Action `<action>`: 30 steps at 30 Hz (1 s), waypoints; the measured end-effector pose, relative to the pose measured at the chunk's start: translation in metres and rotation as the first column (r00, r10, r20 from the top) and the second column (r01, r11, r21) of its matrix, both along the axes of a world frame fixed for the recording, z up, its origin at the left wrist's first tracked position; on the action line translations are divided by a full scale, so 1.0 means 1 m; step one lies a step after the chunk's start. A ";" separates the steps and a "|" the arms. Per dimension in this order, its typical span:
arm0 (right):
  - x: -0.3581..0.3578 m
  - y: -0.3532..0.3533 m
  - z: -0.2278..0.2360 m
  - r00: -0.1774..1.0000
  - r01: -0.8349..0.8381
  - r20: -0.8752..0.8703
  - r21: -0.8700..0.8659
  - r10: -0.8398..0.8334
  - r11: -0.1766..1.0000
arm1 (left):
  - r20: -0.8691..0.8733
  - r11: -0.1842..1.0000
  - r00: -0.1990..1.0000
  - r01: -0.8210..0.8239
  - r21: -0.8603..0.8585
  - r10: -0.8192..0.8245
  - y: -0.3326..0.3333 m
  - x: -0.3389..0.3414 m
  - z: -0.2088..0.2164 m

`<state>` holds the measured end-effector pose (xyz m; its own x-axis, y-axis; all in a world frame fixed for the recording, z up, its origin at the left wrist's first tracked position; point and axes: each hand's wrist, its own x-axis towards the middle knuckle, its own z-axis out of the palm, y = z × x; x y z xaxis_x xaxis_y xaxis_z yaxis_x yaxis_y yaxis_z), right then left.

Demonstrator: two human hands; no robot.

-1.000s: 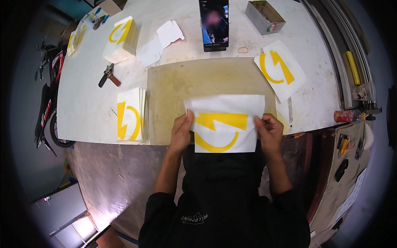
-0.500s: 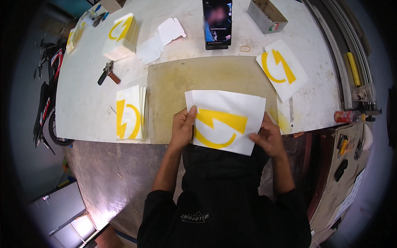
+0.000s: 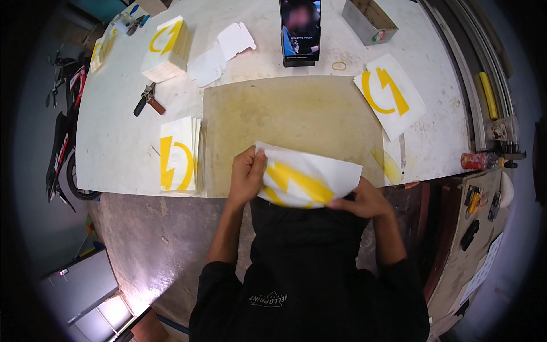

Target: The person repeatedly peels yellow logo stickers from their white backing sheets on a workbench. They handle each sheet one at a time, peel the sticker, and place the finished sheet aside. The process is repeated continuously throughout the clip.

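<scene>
White printed sheet [image 3: 313, 171], its yellow bolt-and-arc design partly blurred, is held tilted and bowed between two bare hands just above the near edge of a pale tabletop [image 3: 114, 131], in front of a person in a black top [image 3: 330, 273]. The left hand [image 3: 246, 176] pinches the sheet's left edge near the upper corner, fingers curled in tightly; the right hand [image 3: 364, 199] grips the lower right, thumb against the printed face and the other fingers partly hidden by the sheet. Beyond the hands lies a translucent mat [image 3: 285, 108], flanked on the left by a small stack of matching sheets [image 3: 178, 154] and on the right by a fanned pair or more of the same print [image 3: 393, 97]. Farther back are a taller printed stack [image 3: 166, 51], a hand tool with black and brown handles [image 3: 150, 100], a piece of white card [image 3: 236, 40], a lit phone [image 3: 300, 34] propped upright, a rubber band [image 3: 333, 65] and an open grey box [image 3: 354, 25].
</scene>
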<state>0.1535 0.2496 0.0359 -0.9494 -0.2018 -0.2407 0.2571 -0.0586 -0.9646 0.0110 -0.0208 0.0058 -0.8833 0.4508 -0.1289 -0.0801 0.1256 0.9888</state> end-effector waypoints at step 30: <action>-0.045 0.025 -0.011 0.847 0.483 0.376 -0.254 -0.375 0.838 | 0.407 0.890 0.800 0.330 0.316 -0.441 0.005 -0.026 0.002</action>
<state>0.1081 0.2746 0.0248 -0.8491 0.0914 -0.5203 0.4014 -0.5285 -0.7480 -0.0146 -0.0162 0.0079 -0.4935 0.8058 -0.3274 -0.5184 0.0297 0.8546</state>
